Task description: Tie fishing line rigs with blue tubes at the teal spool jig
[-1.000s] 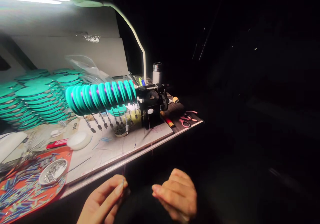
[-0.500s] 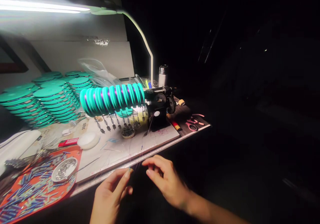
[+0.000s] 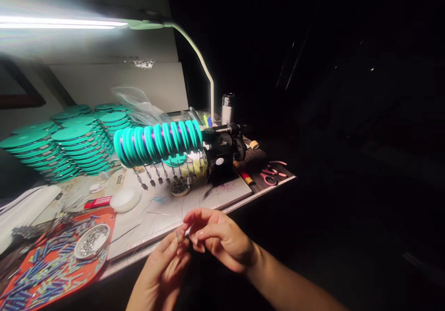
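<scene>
My left hand (image 3: pixel 163 271) and my right hand (image 3: pixel 219 239) meet just in front of the table's near edge (image 3: pixel 194 222). Their fingertips pinch a thin thread (image 3: pixel 179 233) with a small blue bead on it. The thread runs up over the table toward the black winding machine (image 3: pixel 224 151). A row of teal discs (image 3: pixel 158 140) sits on the machine's shaft, and small weighted hooks (image 3: pixel 153 177) hang below them.
Stacks of teal discs (image 3: pixel 59 146) fill the back left. An orange tray (image 3: pixel 41 269) of blue tube beads holds a metal dish (image 3: pixel 91 240). A white round tin (image 3: pixel 124 199), pink scissors (image 3: pixel 269 175), a metal flask (image 3: pixel 227 108) and a lamp arm (image 3: pixel 194 56) stand around. Darkness lies to the right.
Both hands rose from below the table edge and came together. The right hand, open a second ago, now pinches the thread beside the left fingertips.
</scene>
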`<control>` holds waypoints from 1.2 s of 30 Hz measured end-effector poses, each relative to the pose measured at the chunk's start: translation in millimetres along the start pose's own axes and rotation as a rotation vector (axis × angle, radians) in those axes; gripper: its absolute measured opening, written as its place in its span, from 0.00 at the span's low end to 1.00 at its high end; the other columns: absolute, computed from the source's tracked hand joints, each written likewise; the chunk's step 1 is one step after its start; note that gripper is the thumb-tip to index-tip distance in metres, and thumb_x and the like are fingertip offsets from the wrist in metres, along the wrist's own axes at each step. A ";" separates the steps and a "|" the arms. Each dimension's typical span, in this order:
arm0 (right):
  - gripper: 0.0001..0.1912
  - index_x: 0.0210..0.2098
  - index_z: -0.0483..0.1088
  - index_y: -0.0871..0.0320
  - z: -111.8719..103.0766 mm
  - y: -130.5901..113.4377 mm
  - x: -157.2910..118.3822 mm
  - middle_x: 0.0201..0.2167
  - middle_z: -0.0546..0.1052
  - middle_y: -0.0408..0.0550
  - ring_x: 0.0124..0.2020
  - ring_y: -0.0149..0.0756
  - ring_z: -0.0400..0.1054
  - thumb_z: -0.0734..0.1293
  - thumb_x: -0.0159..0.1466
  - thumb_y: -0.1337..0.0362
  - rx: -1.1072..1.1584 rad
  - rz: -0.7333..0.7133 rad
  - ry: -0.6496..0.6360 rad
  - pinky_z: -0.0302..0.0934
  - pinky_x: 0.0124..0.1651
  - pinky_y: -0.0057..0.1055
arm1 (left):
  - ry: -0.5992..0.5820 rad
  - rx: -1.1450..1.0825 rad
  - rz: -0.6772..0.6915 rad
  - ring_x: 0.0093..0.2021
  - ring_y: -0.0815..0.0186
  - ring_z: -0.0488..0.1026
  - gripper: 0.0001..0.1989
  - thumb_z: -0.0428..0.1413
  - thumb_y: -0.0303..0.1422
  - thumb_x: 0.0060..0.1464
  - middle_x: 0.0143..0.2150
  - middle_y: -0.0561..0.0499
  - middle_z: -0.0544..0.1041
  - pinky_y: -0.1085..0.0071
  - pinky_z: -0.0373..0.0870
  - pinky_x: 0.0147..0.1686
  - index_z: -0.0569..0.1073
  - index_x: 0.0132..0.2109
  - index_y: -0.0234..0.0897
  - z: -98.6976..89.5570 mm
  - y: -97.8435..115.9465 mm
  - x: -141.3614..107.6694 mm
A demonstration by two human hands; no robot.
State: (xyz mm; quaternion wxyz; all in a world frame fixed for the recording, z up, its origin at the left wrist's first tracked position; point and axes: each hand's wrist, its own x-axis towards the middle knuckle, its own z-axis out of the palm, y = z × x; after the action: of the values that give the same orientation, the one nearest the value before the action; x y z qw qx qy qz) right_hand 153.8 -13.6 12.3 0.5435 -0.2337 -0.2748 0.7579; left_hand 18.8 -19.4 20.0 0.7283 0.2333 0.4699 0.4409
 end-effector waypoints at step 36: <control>0.16 0.22 0.65 0.59 -18.9 -10.6 -43.9 0.18 0.65 0.44 0.21 0.32 0.55 0.54 0.64 0.71 -2.045 -0.923 -0.079 0.46 0.24 0.32 | -0.132 0.824 0.523 0.28 0.63 0.63 0.04 0.63 0.34 0.37 0.26 0.52 0.67 0.72 0.60 0.28 0.75 0.21 0.41 2.4 -9.5 7.5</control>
State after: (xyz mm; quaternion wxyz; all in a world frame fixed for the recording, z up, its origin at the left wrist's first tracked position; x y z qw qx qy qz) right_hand 186.7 -49.5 7.8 0.3158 -0.4217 -0.8451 -0.0910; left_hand 26.2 -17.5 10.3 0.4685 0.6397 0.4837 0.3704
